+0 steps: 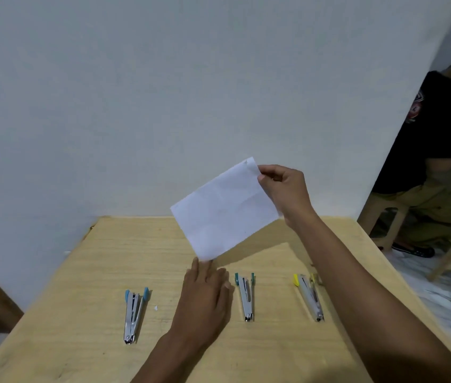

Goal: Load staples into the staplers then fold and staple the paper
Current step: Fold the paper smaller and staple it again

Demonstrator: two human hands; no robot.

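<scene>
My right hand [288, 193] pinches the top right corner of a folded white paper [223, 210] and holds it tilted in the air above the wooden table [80, 341]. My left hand [205, 294] lies flat on the table with straight fingers, its fingertips just under the paper's lowest corner. Three small staplers lie opened out on the table: a blue stapler [134, 315] left of my left hand, a teal stapler [246, 295] right of it, and a yellow stapler [308, 295] partly hidden by my right forearm.
A small white scrap [156, 308] lies beside the blue stapler. A white wall stands right behind the table. Beyond the table's right edge a person in a black shirt [434, 134] sits on a stool [387, 217] at another wooden table.
</scene>
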